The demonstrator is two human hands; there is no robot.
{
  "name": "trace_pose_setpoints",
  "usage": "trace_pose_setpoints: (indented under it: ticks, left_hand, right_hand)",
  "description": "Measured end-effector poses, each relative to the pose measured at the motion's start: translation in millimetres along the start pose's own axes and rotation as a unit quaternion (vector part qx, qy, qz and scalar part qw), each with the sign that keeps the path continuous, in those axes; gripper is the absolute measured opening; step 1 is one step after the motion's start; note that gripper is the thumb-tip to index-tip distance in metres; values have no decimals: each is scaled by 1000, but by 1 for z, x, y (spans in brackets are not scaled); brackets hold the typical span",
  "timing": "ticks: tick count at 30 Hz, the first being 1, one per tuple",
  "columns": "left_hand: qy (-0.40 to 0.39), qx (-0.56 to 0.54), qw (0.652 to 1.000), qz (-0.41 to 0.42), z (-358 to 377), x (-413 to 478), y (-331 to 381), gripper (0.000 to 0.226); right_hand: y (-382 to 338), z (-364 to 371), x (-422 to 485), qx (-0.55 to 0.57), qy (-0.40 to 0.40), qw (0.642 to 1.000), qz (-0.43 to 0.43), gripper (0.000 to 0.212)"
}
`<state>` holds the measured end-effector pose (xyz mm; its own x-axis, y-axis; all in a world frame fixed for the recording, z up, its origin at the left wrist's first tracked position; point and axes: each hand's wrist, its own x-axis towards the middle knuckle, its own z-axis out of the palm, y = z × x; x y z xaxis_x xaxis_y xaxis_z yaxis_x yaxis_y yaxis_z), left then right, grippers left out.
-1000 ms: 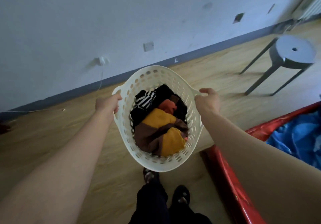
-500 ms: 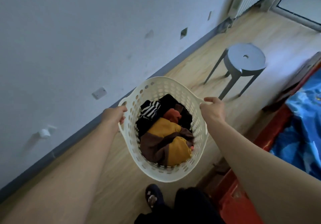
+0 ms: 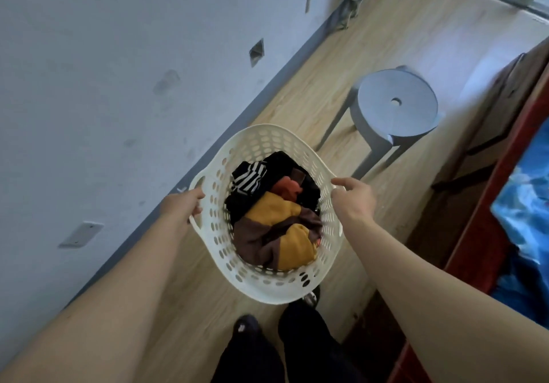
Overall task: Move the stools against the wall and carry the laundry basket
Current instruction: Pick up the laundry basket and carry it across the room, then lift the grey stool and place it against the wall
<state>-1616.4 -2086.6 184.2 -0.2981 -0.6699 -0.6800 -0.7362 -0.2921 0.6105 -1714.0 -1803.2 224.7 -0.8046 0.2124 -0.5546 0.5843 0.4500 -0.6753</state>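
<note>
I hold a white perforated laundry basket [image 3: 261, 142] off the floor in front of me. My left hand [image 3: 184, 204] grips its left handle and my right hand [image 3: 353, 197] grips its right rim. Inside lie crumpled clothes [image 3: 273, 219]: yellow, brown, orange, black and a striped piece. A round grey stool [image 3: 398, 100] with a hole in its seat stands on the wooden floor ahead to the right, a little way out from the wall.
A pale wall [image 3: 104, 70] with a grey skirting runs along the left, with a socket plate [image 3: 81, 234]. A red bed frame [image 3: 487, 234] with blue bedding [image 3: 525, 204] lies on the right. My dark trouser legs and shoes [image 3: 246, 327] show below.
I have turned right and walked forward along the wall with the basket; the stool now sits closer and nearer the middle of the view. Both hands keep their hold.
</note>
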Motion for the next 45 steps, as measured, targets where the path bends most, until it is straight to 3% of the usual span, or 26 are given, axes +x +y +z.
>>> trace_pose_setpoints:
  ticks: [12,23,26,28,30,35,41,45]
  left_hand:
    - [-41,75,996,-16,120,146,26,15]
    - [-88,168,980,-62,165,214,-3,19]
    - [-81,223,971,-42,168,212,11,39]
    - [-69,305,950,22,172,202,30,60]
    - [-77,318,940,99,184,187,53,71]
    - [-168,259,932,191,246,118,130,64]
    - [-221,226,921,227,322,51,197,60]
    - [-218,210,932,199,381,32,219,62]
  right_hand:
    - [25,73,153,-24,12,994,107,31]
    - [73,115,213,-27,-31,986,161,22]
    - [71,112,218,-47,-20,984,173,20]
    - [63,108,216,-92,-11,982,164,24]
    - [46,101,214,-120,-2,983,140,31]
    - [-18,53,215,-86,22,993,79,33]
    - [-69,-18,255,-76,49,996,15,34]
    - [-88,-66,309,-69,61,996,1,31]
